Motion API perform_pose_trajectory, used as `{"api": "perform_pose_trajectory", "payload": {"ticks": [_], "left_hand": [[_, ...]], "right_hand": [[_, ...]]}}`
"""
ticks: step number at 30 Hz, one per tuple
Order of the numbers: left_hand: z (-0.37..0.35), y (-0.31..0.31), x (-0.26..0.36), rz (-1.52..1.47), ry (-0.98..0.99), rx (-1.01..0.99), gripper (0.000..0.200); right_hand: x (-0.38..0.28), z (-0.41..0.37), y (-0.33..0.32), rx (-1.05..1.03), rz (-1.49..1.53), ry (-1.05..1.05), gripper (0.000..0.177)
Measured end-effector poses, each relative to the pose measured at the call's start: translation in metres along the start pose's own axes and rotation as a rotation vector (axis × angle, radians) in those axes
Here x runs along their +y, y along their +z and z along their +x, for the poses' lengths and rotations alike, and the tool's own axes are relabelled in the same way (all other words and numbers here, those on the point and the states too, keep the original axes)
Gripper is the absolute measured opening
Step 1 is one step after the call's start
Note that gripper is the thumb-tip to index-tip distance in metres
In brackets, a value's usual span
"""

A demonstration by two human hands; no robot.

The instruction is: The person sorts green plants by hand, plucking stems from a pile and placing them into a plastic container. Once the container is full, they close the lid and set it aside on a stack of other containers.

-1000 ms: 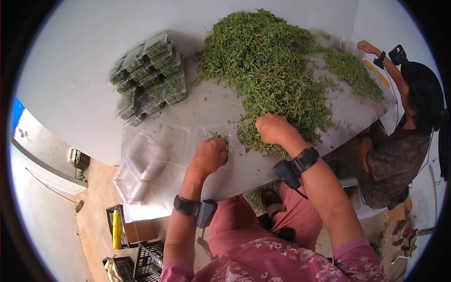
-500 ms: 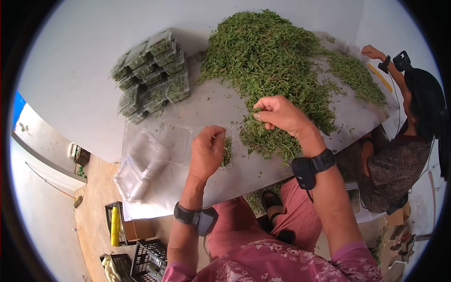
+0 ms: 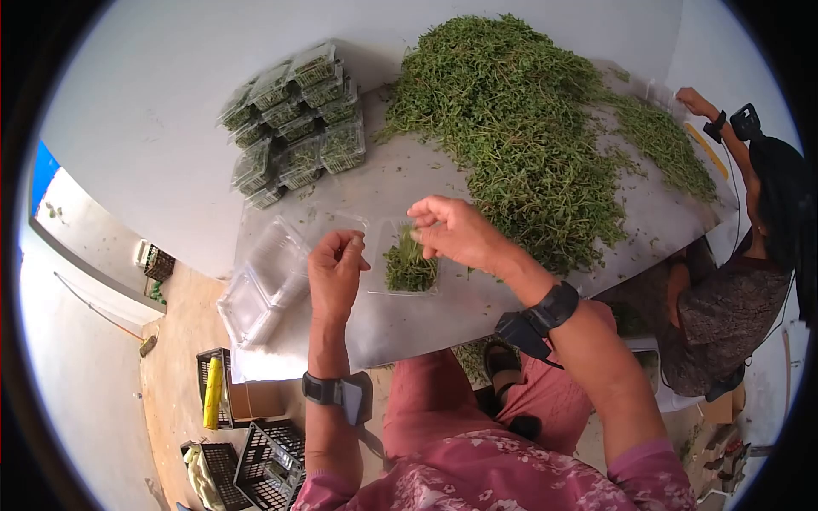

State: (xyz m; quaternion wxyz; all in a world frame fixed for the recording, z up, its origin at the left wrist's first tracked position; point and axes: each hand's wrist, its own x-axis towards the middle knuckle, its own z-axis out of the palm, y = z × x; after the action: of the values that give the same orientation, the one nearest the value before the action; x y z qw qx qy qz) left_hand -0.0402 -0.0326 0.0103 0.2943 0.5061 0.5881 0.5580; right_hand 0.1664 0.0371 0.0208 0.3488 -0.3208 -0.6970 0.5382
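Over the clear box [image 3: 381, 271], the right hand [image 3: 457, 232] slants leftward.

We are looking at a bunch of green sprigs [image 3: 411, 271] in an open clear plastic box [image 3: 377, 279].
We are seeing its dark leaves bunching toward the box's near edge, its paler stems pointing away; beyond and to the right, we are seeing a loose, tangled heap of greens [image 3: 520, 128] rising high at the back and spreading across the table [image 3: 383, 336].
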Motion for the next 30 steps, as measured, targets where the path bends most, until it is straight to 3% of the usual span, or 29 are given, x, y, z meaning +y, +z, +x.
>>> {"api": "perform_pose_trajectory", "payload": {"ticks": [3, 8, 13, 16, 22, 25, 30], "left_hand": [[-0.003, 0.000, -0.002, 0.109, 0.020, -0.015, 0.015], [-0.008, 0.010, -0.008, 0.289, 0.090, -0.077, 0.012], [-0.011, 0.024, -0.009, 0.651, 0.367, -0.113, 0.015], [-0.014, 0.032, -0.003, 0.753, 0.338, -0.109, 0.016], [-0.008, 0.044, 0.001, 0.967, 0.131, -0.337, 0.021], [-0.005, 0.049, -0.001, 1.009, 0.129, -0.441, 0.020], [0.003, 0.052, -0.010, 1.064, 0.172, -0.486, 0.016]], "right_hand": [[0.015, 0.004, 0.003, 0.139, -0.279, -0.069, 0.028], [0.001, 0.003, -0.027, 0.130, -0.200, 0.005, 0.018], [0.002, -0.005, -0.054, 0.163, -0.369, 0.042, 0.015], [0.013, -0.005, -0.064, 0.126, -0.529, 0.051, 0.014], [0.035, -0.002, -0.064, 0.081, -0.850, 0.137, 0.021], [0.031, -0.002, -0.050, 0.118, -0.899, 0.163, 0.027], [0.017, -0.005, -0.030, -0.039, -1.102, 0.347, 0.036]]}}
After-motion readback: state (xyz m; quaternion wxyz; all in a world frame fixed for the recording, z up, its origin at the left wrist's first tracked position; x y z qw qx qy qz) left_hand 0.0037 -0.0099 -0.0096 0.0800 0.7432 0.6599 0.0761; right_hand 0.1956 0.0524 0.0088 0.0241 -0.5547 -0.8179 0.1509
